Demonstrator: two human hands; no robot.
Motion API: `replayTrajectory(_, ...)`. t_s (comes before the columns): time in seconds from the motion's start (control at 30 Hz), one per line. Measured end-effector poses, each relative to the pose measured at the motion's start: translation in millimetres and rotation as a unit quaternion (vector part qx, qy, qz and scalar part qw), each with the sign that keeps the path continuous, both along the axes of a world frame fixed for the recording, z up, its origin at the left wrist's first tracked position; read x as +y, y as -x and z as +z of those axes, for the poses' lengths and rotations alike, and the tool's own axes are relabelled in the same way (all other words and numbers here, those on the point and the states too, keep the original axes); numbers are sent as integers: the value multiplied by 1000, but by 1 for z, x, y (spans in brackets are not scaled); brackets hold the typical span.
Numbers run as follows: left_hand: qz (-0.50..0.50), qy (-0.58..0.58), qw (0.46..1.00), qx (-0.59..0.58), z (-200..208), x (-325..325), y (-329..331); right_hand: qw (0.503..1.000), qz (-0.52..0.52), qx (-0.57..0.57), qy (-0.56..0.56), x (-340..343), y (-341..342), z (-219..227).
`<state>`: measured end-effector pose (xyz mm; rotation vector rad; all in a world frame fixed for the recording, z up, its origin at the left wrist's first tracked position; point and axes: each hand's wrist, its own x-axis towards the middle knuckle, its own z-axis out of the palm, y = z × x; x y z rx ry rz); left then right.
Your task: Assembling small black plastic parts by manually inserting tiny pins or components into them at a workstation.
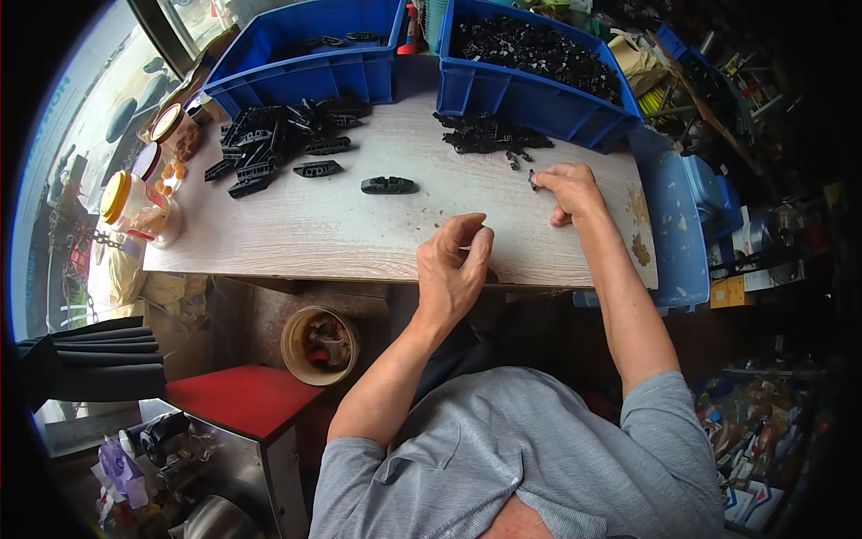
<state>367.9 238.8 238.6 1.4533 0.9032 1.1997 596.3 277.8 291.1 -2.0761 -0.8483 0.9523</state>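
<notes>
Over the right part of the table, my right hand (572, 190) pinches a small black plastic piece (532, 181) between thumb and forefinger. Just beyond it lie a few loose small pieces (514, 160) and a dark heap of small black parts (489, 135). My left hand (456, 265) is at the table's front edge with its fingers curled in toward the thumb; whatever it may hold is hidden. Ahead of that hand, apart from it, a long black plastic housing (389, 185) lies on the tabletop. More such housings (260, 148) are piled at the left.
Two blue bins stand at the back: the left bin (305, 83) holds a few housings, the right bin (530, 94) many small black parts. Lidded jars (135, 211) line the table's left edge. Below are a waste bucket (296, 359) and a red-topped cabinet (238, 395).
</notes>
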Motion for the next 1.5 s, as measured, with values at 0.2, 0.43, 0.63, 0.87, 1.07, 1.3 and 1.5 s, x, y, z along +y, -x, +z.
replayTrajectory(0.2, -72, 198, 965, -159, 10, 13, -31, 985, 4, 143, -96, -25, 2, -14)
replayTrajectory(0.43, -96, 202, 967, -122, 8, 29, -51, 955, 75, 209, -195, -41, 29, -26)
replayTrajectory(0.63, -95, 275, 937, -194, 14, 29, -40, 942, 57, 233, -235, -48, 48, -23)
replayTrajectory(0.87, -101, 232, 955, -157, 21, 20, -18, 945, 128, 221, -203, -52, 54, -16)
replayTrajectory(1.07, 228, -280, 890, 280, 18, 48, 44, 922, 141, 287, -218, -55, 55, -16)
replayTrajectory(1.3, 194, -272, 821, 464, 18, 80, 81, 908, 102, 318, -254, -53, 60, -16)
replayTrajectory(1.5, 34, -61, 997, 33, 14, 45, 51, 880, 76, 371, -286, -47, 79, -15)
